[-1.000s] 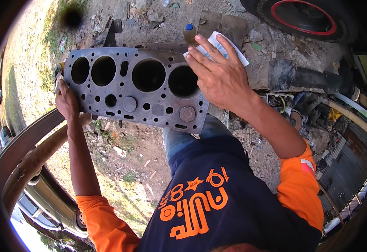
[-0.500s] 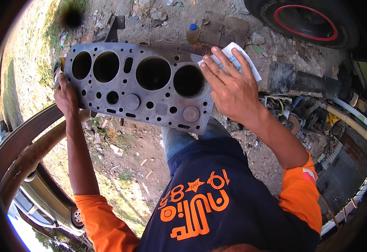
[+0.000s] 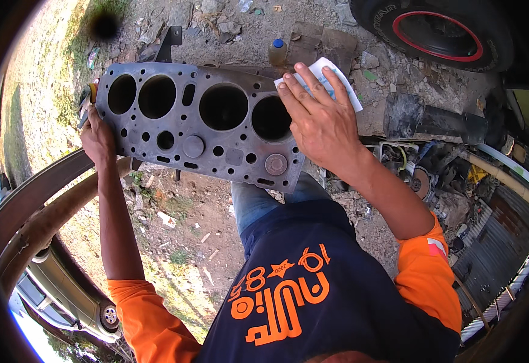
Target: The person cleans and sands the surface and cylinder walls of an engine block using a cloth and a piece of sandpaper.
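A grey metal engine block (image 3: pixel 235 158) spans the view in front of me, its flat face with large round bores turned up. My right hand (image 3: pixel 325 124) lies flat at the block's right end, fingers stretched and slightly spread. Under those fingers is a white sheet (image 3: pixel 350 95) with faint blue print, partly past the block's far edge; its underside is hidden. At the block's left end is my left hand (image 3: pixel 98 138), closed beside the edge. A small yellow and dark object (image 3: pixel 88 95) shows at its fingertips; its kind is unclear, and most of the fingers are hidden.
A bottle with a blue cap (image 3: pixel 277 52) stands beyond the block. A large tyre with a red-ringed rim (image 3: pixel 438 36) is at the far right. Car parts (image 3: pixel 420 181) lie at right. A metal beam (image 3: pixel 40 187) runs at left, with a parked car (image 3: pixel 71 296) below it.
My right hand has slid a little to the left with the white sheet, over the block's rightmost bore. My left hand stays at the left end.
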Demonstrator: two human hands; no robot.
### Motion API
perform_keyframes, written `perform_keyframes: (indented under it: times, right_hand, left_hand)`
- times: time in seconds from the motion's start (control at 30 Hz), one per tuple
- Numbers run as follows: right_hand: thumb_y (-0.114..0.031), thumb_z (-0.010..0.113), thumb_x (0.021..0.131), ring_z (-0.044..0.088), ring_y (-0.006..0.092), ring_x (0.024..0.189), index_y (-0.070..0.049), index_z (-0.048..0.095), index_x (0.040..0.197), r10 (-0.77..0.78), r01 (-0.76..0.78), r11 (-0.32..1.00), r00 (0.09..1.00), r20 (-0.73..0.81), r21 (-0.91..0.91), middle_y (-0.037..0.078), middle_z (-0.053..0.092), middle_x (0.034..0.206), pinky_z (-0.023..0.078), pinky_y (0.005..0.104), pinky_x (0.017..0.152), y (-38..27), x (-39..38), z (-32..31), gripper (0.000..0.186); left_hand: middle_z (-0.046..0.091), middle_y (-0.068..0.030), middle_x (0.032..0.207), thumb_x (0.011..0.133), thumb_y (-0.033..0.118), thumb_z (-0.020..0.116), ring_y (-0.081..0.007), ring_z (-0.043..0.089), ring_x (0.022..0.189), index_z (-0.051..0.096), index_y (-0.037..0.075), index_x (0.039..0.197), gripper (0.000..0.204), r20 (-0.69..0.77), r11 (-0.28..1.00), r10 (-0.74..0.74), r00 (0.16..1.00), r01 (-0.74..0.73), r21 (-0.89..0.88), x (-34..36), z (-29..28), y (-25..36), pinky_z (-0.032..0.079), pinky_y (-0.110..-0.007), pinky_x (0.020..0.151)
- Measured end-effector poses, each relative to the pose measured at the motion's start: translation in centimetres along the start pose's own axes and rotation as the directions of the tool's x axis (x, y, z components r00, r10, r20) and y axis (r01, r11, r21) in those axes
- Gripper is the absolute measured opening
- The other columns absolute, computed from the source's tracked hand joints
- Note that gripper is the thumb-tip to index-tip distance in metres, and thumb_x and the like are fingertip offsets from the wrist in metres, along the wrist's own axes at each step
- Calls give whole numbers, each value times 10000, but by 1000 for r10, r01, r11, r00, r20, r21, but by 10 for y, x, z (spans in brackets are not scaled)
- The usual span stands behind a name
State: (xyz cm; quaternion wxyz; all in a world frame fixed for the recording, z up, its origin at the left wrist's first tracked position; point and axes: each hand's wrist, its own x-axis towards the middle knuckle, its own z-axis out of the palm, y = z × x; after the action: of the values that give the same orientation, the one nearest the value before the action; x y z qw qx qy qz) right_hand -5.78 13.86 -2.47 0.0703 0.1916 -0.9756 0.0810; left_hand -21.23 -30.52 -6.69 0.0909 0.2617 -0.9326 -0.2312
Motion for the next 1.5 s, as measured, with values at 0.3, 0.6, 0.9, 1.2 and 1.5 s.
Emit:
perform_keyframes:
  times: [0.3,0.6,0.9,1.2,1.5]
  right_hand:
    - [-171,722,885,529,329,1492,-15,741,1341,-11,11,999,1000,0,33,149,719,1423,284,583,1273,4,8,-5,483]
    - [-165,714,886,523,345,1490,-2,730,1348,-5,5,1000,1000,-10,-11,170,698,1443,304,571,1263,7,4,-4,490]
    - [-150,722,851,531,342,1493,-7,739,1347,0,0,1000,1000,5,17,165,710,1432,278,571,1282,10,8,-7,516]
    - [-131,733,840,514,359,1505,11,705,1384,3,-4,999,999,46,36,180,695,1451,308,569,1265,16,-1,-12,563]
    - [-112,708,849,511,358,1506,0,722,1362,1,-1,1000,1000,16,27,159,705,1441,310,573,1264,23,-14,-16,525]
  left_hand:
    - [775,-277,1079,1045,643,464,-444,709,1031,773,-43,1201,768,8,1000,20,1000,-20,-2,0,1,-3,509,-482,971]
    - [768,-260,993,1043,651,471,-414,708,952,781,-49,1136,771,25,999,-10,1000,11,-33,-1,1,2,515,-464,934]
    - [773,-268,1056,1042,660,470,-424,718,1020,773,-38,1189,775,49,999,-3,999,5,-53,0,1,2,512,-464,968]
    - [775,-265,1099,1049,661,455,-432,717,1067,776,-12,1224,766,65,999,-16,998,19,-38,-1,0,3,511,-467,989]
    - [773,-273,1105,1053,654,449,-448,712,1084,778,-14,1223,763,54,998,-28,998,31,-51,0,1,4,509,-472,999]
